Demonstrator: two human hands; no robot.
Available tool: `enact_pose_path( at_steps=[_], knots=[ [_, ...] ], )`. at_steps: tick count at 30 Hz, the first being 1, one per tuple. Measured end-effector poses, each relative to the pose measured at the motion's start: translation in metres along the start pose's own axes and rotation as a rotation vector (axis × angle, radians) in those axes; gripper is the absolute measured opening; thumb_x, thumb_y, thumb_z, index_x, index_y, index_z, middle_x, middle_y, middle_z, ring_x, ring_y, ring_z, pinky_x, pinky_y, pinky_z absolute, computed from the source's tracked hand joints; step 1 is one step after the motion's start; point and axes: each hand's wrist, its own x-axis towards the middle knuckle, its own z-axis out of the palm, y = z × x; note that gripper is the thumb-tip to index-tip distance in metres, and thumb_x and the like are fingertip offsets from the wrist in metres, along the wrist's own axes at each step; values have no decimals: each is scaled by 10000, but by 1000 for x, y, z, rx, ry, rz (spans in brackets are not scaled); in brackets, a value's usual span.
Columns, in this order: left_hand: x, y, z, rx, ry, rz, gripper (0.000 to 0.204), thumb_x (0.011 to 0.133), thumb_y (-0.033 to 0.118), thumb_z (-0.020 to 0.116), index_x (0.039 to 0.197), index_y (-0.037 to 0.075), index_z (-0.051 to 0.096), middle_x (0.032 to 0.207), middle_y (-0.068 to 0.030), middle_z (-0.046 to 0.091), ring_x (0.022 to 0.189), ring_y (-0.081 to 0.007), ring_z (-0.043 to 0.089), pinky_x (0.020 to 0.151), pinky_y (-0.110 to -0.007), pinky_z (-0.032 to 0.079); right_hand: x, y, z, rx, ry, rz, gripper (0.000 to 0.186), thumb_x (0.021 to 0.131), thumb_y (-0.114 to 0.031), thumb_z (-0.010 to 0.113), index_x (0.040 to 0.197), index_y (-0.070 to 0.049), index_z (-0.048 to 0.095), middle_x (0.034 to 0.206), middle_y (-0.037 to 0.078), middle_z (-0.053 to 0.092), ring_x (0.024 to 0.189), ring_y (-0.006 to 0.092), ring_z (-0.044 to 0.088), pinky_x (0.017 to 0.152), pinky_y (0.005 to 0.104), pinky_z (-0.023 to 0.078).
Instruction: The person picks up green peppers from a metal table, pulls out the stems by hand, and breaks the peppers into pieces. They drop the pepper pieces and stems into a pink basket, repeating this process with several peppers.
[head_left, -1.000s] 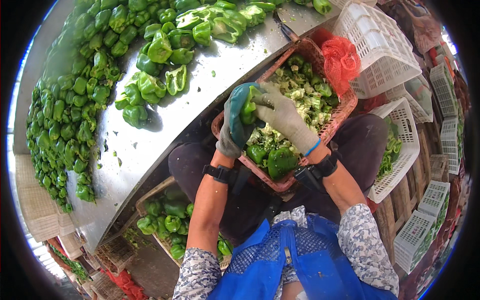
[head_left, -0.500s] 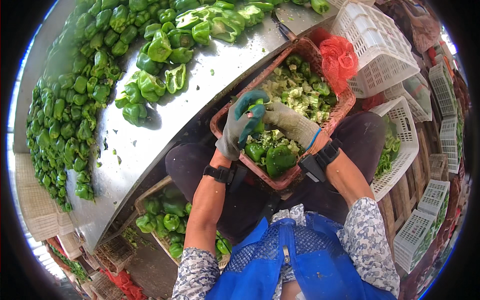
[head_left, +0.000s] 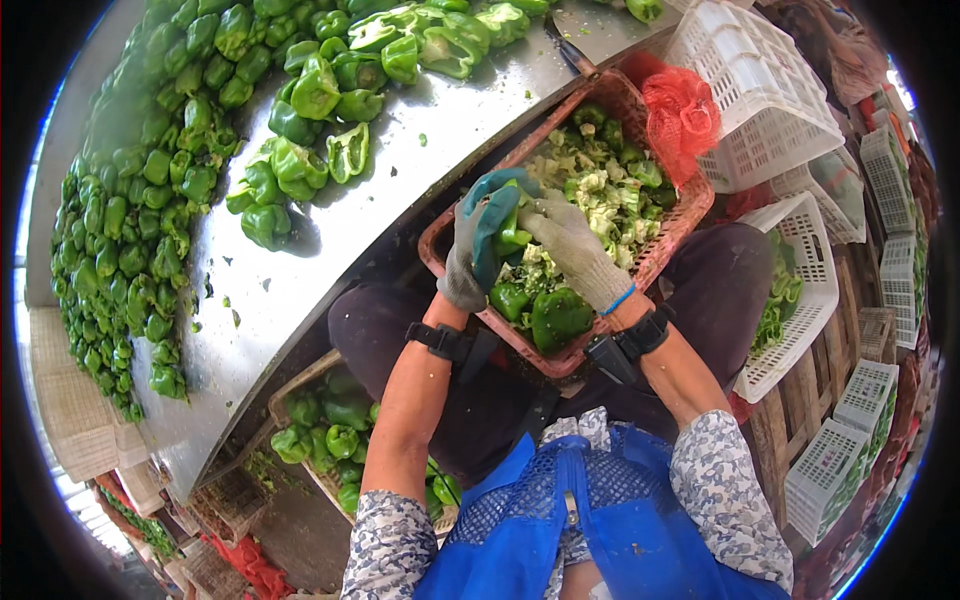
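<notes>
Over a pink plastic crate [head_left: 688, 212], my left hand [head_left: 470, 250], in a grey and teal work glove, is closed around a green bell pepper [head_left: 512, 236]. My right hand [head_left: 572, 245], in a greyish knit glove, has its fingers curled against the pepper's right side; the fingertips are partly hidden. Below the hands lie whole-looking green peppers [head_left: 562, 320] in the crate's near end. Pale pepper cores and seed scraps [head_left: 600, 195] fill much of the rest of it.
On the left, a metal table [head_left: 290, 300] bears a large heap of green peppers [head_left: 130, 250] and several cut halves [head_left: 348, 152]. A dark-handled tool [head_left: 572, 55] lies at its edge. White crates [head_left: 755, 110] stand right, near red netting [head_left: 680, 120]. Another pepper-filled crate [head_left: 335, 440] is lower left.
My right hand has turned and come down along the pepper, its fingers lower. The left hand has shifted slightly, and more of the pepper shows between the hands.
</notes>
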Motion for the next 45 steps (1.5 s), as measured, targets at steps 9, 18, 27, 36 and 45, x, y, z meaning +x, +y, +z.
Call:
enact_pose_path(
  at_steps=[9, 18, 27, 36, 45],
  knots=[
    [2, 15, -18, -858, -104, -150, 583, 1005, 433, 484, 1392, -2, 521, 1271, -175, 642, 811, -288, 722, 454, -290, 524, -13, -43, -34, -460, 392, -478, 250, 896, -252, 703, 919, -8, 654, 1118, 148, 618, 991, 307, 656, 820, 394, 534],
    [3, -14, -6, -132, 132, 233, 459, 1032, 320, 499, 1368, 9, 532, 1293, -157, 637, 1150, -263, 635, 974, -377, 534, -27, -46, 11, -584, 168, -490, 457, 828, -227, 738, 1228, -119, 545, 1135, 143, 619, 958, 360, 671, 774, 443, 558],
    [-1, 20, -2, -612, 211, -77, 358, 1065, 352, 471, 1249, 67, 586, 1026, -47, 622, 844, -166, 627, 793, -319, 555, 36, -28, 14, -521, 163, -369, 680, 792, -312, 784, 1335, -24, 492, 1103, 188, 685, 950, 319, 700, 830, 392, 571],
    [-5, 36, -47, -488, 435, 145, 408, 1028, 333, 521, 1334, 62, 535, 1315, -155, 578, 910, -285, 712, 628, -313, 569, 115, -23, 22, 102, 176, 190, 455, 916, -231, 726, 1234, 19, 517, 673, 20, 572, 447, 76, 501, 358, 251, 432],
    [-4, 44, -50, -456, 528, 163, 435, 1028, 329, 532, 1336, 23, 508, 1285, -174, 595, 936, -278, 688, 687, -336, 581, 135, -25, 25, -28, 129, 217, 404, 923, -242, 729, 1183, 16, 560, 797, 47, 630, 527, 80, 525, 403, 245, 444]
  ],
)
